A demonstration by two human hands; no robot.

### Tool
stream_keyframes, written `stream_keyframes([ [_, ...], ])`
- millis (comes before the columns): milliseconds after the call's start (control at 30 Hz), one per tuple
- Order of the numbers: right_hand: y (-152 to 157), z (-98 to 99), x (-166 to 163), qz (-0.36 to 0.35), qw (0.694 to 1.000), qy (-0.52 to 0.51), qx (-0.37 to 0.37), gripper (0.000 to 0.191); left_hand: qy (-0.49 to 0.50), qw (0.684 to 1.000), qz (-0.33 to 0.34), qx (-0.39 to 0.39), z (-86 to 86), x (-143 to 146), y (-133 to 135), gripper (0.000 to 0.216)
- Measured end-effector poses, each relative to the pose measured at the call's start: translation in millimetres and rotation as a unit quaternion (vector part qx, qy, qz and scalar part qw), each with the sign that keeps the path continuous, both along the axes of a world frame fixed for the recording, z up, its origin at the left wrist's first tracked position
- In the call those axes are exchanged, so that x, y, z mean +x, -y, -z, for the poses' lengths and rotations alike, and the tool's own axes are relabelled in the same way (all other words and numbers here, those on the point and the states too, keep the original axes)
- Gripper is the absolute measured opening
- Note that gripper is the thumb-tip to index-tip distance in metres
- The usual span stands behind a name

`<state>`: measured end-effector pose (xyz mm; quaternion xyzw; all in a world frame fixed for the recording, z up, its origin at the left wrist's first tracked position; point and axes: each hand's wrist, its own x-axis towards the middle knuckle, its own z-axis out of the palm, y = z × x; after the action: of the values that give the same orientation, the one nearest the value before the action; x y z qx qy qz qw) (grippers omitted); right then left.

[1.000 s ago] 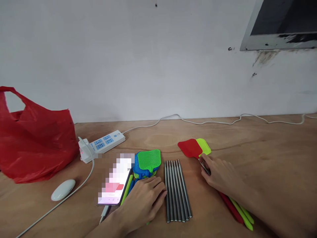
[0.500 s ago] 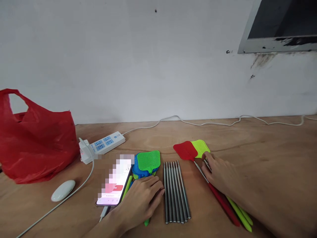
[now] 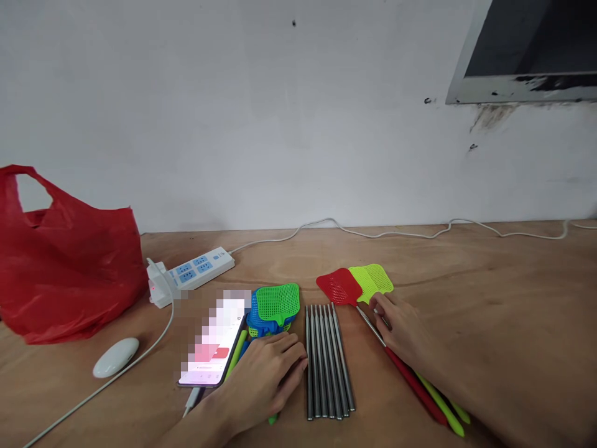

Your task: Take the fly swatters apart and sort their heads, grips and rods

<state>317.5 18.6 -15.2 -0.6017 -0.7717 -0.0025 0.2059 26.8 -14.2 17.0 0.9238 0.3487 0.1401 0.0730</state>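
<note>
My right hand (image 3: 402,325) is closed on the shaft of a yellow-green fly swatter (image 3: 374,281). Tight against its left side lies a red fly swatter (image 3: 340,286), their heads overlapping. A second yellow-green handle shows beneath my right wrist. My left hand (image 3: 273,367) rests, fingers loosely stretched, over the handles of a small stack of fly swatters, with a green fly swatter (image 3: 278,303) on top and a blue fly swatter (image 3: 255,318) below. Its fingertips reach the edge of a row of several metal rods (image 3: 326,364) lying side by side; whether they touch is unclear.
A phone (image 3: 212,348) with a lit screen lies left of the stack, plugged into a cable. Behind it stands a white power strip (image 3: 205,267). A white mouse (image 3: 116,357) and a red plastic bag (image 3: 69,267) are further left. A cord runs along the wall.
My right hand has shifted slightly left, and the red and yellow-green fly swatters have moved with it toward the metal rods. My left hand stays in place.
</note>
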Motion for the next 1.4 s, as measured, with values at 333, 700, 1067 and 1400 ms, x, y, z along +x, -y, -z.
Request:
stream_keyframes([
  [333,-3,-0.8,11,0.020,1.000,-0.013,-0.016,0.008,-0.016,1.000,0.007,-0.006,2.3,-2,0,0.025],
  [700,-3,-4.6,6,0.005,0.999,0.006,-0.042,0.008,-0.013,1.000,0.006,-0.004,2.6,-2,1,0.024],
  [1067,-1,-15.6,18,0.122,0.982,0.120,-0.085,0.018,-0.017,1.000,0.006,-0.008,2.0,-3,1,0.023],
  [1400,-13,-12.7,33,0.122,0.991,-0.045,-0.001,0.014,-0.016,1.000,0.006,-0.003,2.2,-2,1,0.023],
])
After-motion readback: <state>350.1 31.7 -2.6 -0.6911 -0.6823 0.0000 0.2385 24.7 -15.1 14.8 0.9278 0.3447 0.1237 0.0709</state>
